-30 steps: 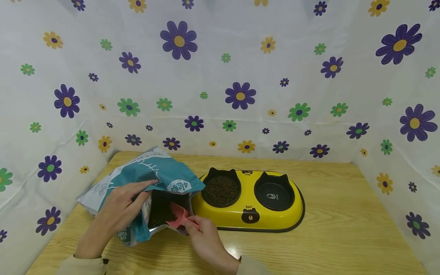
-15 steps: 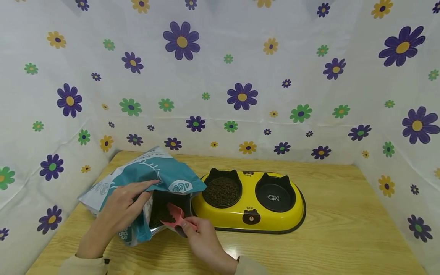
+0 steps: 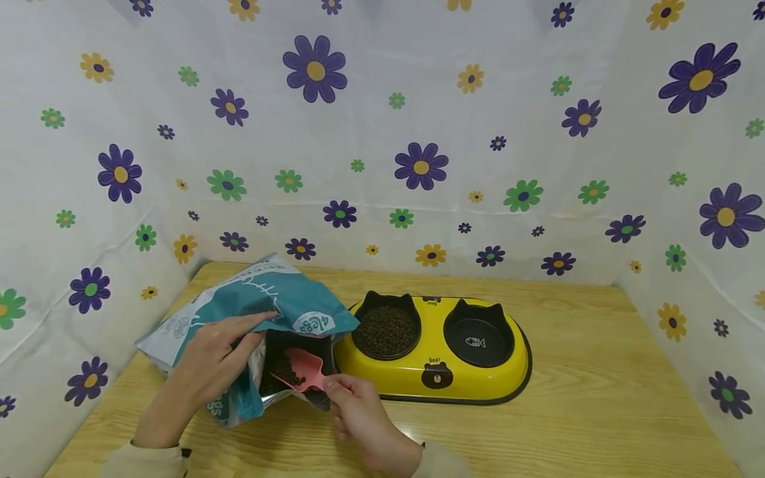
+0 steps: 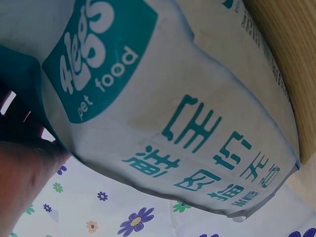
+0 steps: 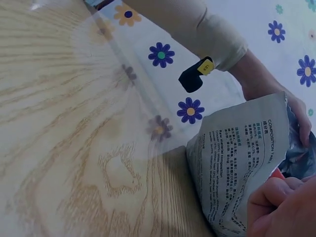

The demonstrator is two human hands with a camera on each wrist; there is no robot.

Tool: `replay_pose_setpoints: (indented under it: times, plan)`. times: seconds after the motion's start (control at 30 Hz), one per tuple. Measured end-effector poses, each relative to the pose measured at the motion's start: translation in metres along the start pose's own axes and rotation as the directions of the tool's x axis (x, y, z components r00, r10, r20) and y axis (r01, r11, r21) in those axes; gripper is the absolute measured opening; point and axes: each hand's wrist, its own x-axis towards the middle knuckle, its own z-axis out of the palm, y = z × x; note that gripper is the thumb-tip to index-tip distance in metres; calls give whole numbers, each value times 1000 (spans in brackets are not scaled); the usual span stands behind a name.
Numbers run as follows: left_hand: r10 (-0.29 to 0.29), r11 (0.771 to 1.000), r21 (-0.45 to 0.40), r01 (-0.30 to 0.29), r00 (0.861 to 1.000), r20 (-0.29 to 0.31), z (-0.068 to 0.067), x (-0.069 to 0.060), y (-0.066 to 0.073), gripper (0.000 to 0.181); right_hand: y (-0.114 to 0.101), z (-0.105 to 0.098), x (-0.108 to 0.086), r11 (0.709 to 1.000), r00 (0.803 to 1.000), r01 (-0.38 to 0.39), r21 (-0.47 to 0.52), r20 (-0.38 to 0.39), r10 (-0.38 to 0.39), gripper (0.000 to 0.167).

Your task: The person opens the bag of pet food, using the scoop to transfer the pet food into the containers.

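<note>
A teal and white pet food bag [image 3: 239,292] lies tilted on the table, its mouth facing me. My left hand [image 3: 209,352] grips the bag's edge at the mouth; part of its fingers is hidden by the bag. In the left wrist view this hand [image 4: 24,168] reaches behind the bag's printed panel [image 4: 163,113]. My right hand [image 3: 367,418] holds a pink scoop [image 3: 307,368] by its handle. The scoop's blade is in the bag's mouth, with some brown kibble [image 3: 287,368] on and beside it. In the right wrist view the right hand [image 5: 286,207] hides most of the scoop.
Just right of the bag stands a yellow double feeder [image 3: 436,372]. Its left black bowl [image 3: 412,312] holds kibble; the right black bowl [image 3: 478,338] shows a fish-bone print. A flowered cloth [image 3: 358,133] surrounds the wooden table [image 3: 568,411] at the back and sides.
The scoop has turned and its blade now faces up more, with kibble showing on it. My right hand has rolled and shifted slightly right. The left hand and bag stay put.
</note>
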Motion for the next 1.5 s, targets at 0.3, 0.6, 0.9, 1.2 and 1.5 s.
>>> replay_pose_setpoints:
  times: [0.3,0.6,0.9,1.2,1.5]
  plan:
    - [16,1000,-10,-16,1000,-6,0,0,0,36,-2,-12,-3,990,997,-61,129,62,53,16]
    - [19,1000,-6,-19,1000,-3,0,0,0,36,-6,-24,-8,983,990,-85,165,127,64,23]
    - [6,1000,-10,-6,1000,10,-1,-1,0,36,-11,-47,-20,981,979,-108,158,188,78,19]
    - [24,1000,-1,-24,1000,-4,-2,1,1,36,-20,-79,-35,989,979,-86,122,195,61,26]
    - [14,1000,22,-14,1000,-11,-1,2,1,36,-47,-127,-59,991,994,-48,122,101,35,18]
